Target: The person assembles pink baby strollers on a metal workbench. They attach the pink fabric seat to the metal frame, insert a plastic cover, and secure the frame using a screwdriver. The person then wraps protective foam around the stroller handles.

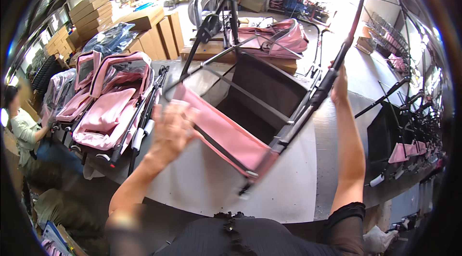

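Note:
A folding stroller frame (333, 74) of dark tubes stands tilted over the worktable in front of me. A storage basket hangs in it, with a pink front panel (226, 131) and black fabric walls (269, 83). My right hand (340, 84) is closed around the dark tube on the frame's right side; the tube partly hides its fingers. By the upper left corner of the pink panel is my left hand (173, 128), blurred, its fingers spread. Whether it touches the fabric I cannot tell.
Pink stroller seats (108, 107) with clear covers stand at the left of the worktable (288, 193). Another pink stroller (276, 39) lies at the far side. More frames with black baskets (385, 131) crowd the right. Cardboard boxes (91, 13) and a seated person (24, 126) are at the left.

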